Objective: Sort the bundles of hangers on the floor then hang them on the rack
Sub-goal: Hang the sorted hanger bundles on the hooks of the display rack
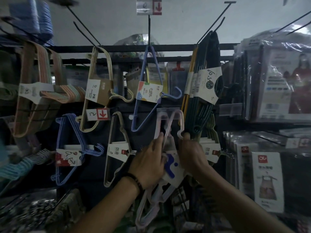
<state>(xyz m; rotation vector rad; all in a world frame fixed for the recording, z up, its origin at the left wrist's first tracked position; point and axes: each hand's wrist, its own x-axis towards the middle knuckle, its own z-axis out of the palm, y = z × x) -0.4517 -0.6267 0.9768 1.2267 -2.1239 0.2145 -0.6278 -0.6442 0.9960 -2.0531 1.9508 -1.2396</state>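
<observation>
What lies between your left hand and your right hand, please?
In the head view, the pale pink hanger bundle sits between the left hand and right hand; both grip it, and its white card with blue shapes fills the gap.

A pale pink hanger bundle [154, 197], wrapped in a white card [175, 173] with blue blotches, is held upright between the left hand [149, 163] and right hand [192, 153].

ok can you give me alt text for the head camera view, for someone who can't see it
A person's left hand and right hand hold a pale pink hanger bundle up against a dimly lit shop rack. Other carded bundles hang around it: a blue bundle, a cream bundle and a dark green bundle.
</observation>
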